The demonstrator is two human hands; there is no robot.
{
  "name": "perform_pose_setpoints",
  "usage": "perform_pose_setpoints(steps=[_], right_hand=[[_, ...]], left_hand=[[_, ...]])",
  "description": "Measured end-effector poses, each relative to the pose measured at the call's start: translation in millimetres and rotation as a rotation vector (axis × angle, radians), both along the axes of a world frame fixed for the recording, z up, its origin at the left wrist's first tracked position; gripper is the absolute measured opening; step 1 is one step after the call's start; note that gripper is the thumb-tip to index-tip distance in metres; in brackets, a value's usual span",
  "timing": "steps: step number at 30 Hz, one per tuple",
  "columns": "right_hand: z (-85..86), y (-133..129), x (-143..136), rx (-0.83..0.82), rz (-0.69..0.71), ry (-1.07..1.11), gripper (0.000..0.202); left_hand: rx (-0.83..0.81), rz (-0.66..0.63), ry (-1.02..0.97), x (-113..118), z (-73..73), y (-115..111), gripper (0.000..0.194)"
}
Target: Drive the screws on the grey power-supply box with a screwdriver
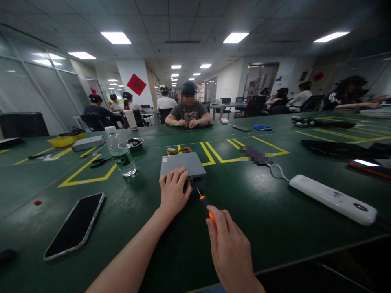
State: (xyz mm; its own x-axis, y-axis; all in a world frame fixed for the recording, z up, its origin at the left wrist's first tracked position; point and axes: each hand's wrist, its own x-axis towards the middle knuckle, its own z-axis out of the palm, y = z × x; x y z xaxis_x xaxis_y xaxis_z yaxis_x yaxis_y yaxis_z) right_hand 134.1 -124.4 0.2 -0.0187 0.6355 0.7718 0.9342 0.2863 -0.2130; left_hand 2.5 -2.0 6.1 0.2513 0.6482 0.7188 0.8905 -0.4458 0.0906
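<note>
A grey metal computer power supply unit point(191, 161) sits on the green table, a bundle of coloured cables point(180, 150) behind it. My left hand point(173, 190) grips its near left corner, fingers over the top and thumb down by the near face. Closed around an orange-and-black screwdriver point(204, 201) is my right hand point(231, 248). The screwdriver's thin shaft points up and left at the near face, close to the power socket's side. Whether its tip touches the casing or a screw, I cannot tell.
A water bottle point(120, 152) stands left of the unit, near a metal bowl point(135, 145). A phone point(75, 226) lies front left. To the right is a white power strip point(332, 199) with a cable. Another person point(188, 110) sits across the table point(146, 158).
</note>
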Motion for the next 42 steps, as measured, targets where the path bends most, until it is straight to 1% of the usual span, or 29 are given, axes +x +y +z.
perform_pose_setpoints(steps=[3, 6, 9, 11, 15, 18, 24, 28, 32, 34, 36, 40, 42], right_hand=[[-0.7, -2.8, -0.9, -0.056, 0.019, 0.020, 0.035], [-4.9, -3.9, -8.0, -0.001, 0.011, 0.025, 0.036], [-7.5, -2.8, -9.5, 0.038, 0.046, -0.026, 0.031], [-7.3, -1.7, -5.2, 0.016, 0.046, -0.044, 0.028], [-6.2, -0.6, 5.3, -0.049, -0.017, -0.010, 0.029], [-7.4, -0.5, 3.8, -0.078, 0.001, -0.003, 0.033], [-7.5, 0.4, -8.0, 0.040, 0.002, -0.066, 0.033], [-3.0, 0.3, -1.2, -0.028, 0.000, -0.078, 0.032], [-1.0, -1.4, 2.4, -0.099, 0.027, -0.074, 0.039], [-2.3, -1.9, -1.1, -0.114, 0.054, -0.065, 0.042], [-4.9, -1.9, -6.2, -0.097, 0.068, -0.061, 0.038], [-10.2, -0.3, -11.2, -0.094, 0.054, -0.104, 0.034], [-11.1, 1.2, -8.7, -0.123, 0.038, -0.072, 0.035]], left_hand=[[-0.006, 0.000, -0.002, 0.2, 0.0, -0.6, 0.028], [-0.009, -0.007, -0.002, 0.1, 0.2, -1.0, 0.028], [-0.008, -0.007, -0.005, 0.1, 0.2, -0.9, 0.029], [-0.004, -0.004, -0.008, 0.3, 0.0, -0.7, 0.029], [-0.003, -0.002, -0.008, 1.1, -0.4, -0.7, 0.028], [-0.005, 0.001, -0.005, 1.5, 0.0, -1.2, 0.027], [0.002, 0.004, 0.001, 0.8, -0.5, -0.4, 0.028], [0.007, 0.006, -0.003, 0.6, -1.7, 0.5, 0.028], [0.000, 0.004, -0.006, 0.6, -1.4, -0.2, 0.028], [0.000, 0.002, -0.006, 0.6, -0.7, -0.9, 0.028], [0.004, -0.004, -0.010, 0.6, -0.1, -1.3, 0.028], [0.009, -0.012, -0.020, 0.8, 0.4, -1.4, 0.028], [0.009, -0.011, -0.020, 0.7, 0.5, -1.3, 0.028]])
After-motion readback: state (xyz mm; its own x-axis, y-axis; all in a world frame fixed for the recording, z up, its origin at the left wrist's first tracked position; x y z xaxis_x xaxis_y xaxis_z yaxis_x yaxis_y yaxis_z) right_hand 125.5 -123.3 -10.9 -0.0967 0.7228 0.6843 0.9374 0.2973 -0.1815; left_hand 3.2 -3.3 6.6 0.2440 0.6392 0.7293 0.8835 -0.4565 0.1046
